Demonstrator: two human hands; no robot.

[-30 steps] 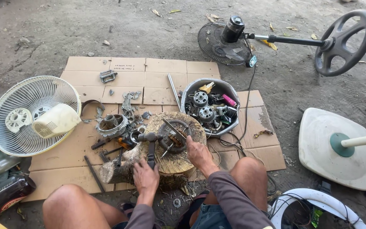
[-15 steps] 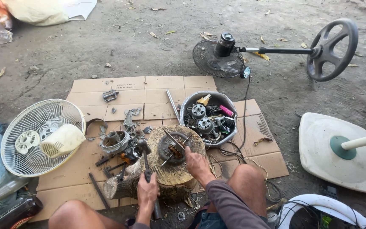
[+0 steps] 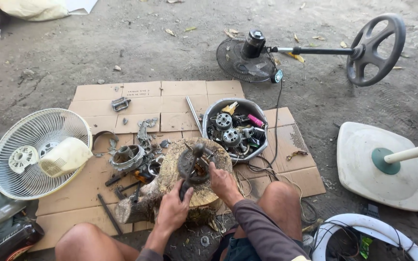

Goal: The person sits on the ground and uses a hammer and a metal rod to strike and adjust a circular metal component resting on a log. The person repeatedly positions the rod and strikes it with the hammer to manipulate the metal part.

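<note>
I sit on the ground with a wooden stump (image 3: 172,166) between my knees. A round dark fan motor (image 3: 195,166) lies on top of the stump. My left hand (image 3: 174,209) grips the dark handle of a hammer (image 3: 190,169), whose head is raised over the motor. My right hand (image 3: 222,182) presses on the motor's right edge and steadies it. A grey metal bowl (image 3: 217,110) full of motor parts stands just beyond the stump.
Flattened cardboard (image 3: 168,99) covers the dirt. A white fan grille (image 3: 30,154) with a cream motor cover lies at left. A black stand fan (image 3: 310,50) lies at the back. A white fan base (image 3: 380,166) sits at right. Loose metal parts (image 3: 129,157) lie left of the stump.
My left hand has lifted the hammer up over the motor. The view has tilted down slightly. My right hand stays on the motor.
</note>
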